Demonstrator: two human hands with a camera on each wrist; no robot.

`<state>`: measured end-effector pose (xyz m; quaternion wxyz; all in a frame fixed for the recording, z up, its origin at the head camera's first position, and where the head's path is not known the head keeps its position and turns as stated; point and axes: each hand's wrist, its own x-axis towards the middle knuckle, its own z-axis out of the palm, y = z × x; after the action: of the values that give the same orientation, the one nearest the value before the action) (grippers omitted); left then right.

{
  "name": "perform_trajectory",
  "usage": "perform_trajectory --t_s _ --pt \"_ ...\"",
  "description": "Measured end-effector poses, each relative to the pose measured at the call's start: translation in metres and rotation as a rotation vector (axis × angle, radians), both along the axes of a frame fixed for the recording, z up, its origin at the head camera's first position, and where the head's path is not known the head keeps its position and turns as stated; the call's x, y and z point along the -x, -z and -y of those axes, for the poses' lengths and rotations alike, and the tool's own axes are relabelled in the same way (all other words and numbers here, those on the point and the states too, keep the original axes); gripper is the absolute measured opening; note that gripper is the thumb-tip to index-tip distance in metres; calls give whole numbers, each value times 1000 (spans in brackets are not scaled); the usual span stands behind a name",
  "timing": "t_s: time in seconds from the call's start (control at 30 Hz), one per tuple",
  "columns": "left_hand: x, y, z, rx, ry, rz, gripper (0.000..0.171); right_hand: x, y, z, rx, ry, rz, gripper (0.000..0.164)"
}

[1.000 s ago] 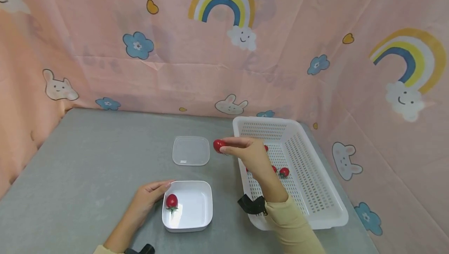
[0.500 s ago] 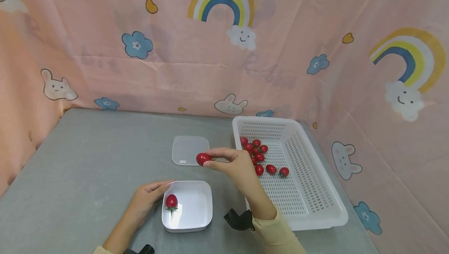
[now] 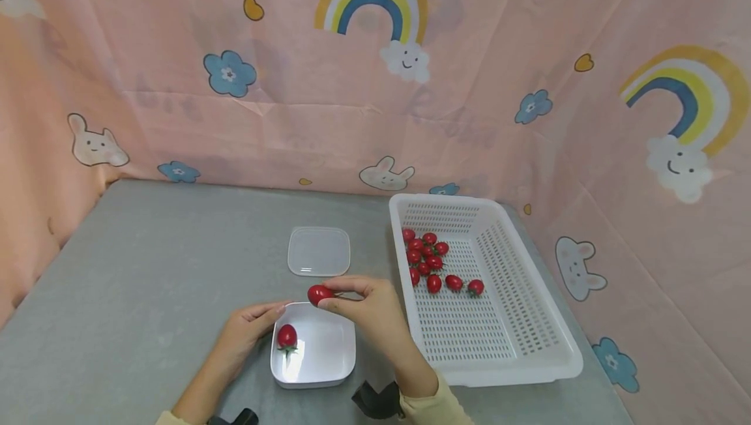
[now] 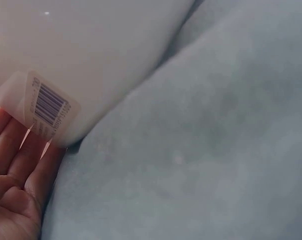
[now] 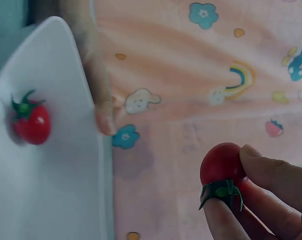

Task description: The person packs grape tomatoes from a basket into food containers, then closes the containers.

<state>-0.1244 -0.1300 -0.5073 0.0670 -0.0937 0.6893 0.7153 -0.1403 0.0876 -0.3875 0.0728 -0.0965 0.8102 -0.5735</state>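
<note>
In the head view, my right hand point(image 3: 375, 313) pinches a red cherry tomato point(image 3: 319, 294) between thumb and fingers, over the far edge of a small white box point(image 3: 323, 373). The right wrist view shows this tomato's green calyx close to the fingertips. Another cherry tomato point(image 3: 287, 336) lies inside the box, towards its left wall. My left hand point(image 3: 249, 330) rests against the box's far left corner, its thumb at the rim. In the left wrist view, its extended fingers point(image 4: 21, 145) touch the outer wall beside a barcode label point(image 4: 51, 107).
A white slotted basket point(image 3: 551, 321) stands to the right, with several cherry tomatoes point(image 3: 434, 262) along its left side. Behind the box, a clear flat lid point(image 3: 319, 252) lies on the grey tabletop point(image 3: 176, 249). A pink patterned cloth point(image 3: 281, 131) closes off the back and sides.
My right hand has carried the cherry tomato from the basket's left edge, leftward and nearer, to above the box's far rim. The left hand and box have stayed put.
</note>
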Motion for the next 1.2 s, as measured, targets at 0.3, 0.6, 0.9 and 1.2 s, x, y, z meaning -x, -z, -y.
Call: perform_trajectory --t_s 0.3,0.6,0.9,1.2 --pt "0 -2 -1 35 -29 35 34 -4 37 15 -65 -4 36 23" --pt "-2 -4 -1 -4 -5 -1 35 -10 57 27 -122 0 -43 22" --pt "-1 -2 -2 -14 -17 -2 34 -14 68 37 -331 -4 -305 17" --pt "-1 -2 -3 -6 -28 -10 33 -16 75 41 -536 14 -522 18"
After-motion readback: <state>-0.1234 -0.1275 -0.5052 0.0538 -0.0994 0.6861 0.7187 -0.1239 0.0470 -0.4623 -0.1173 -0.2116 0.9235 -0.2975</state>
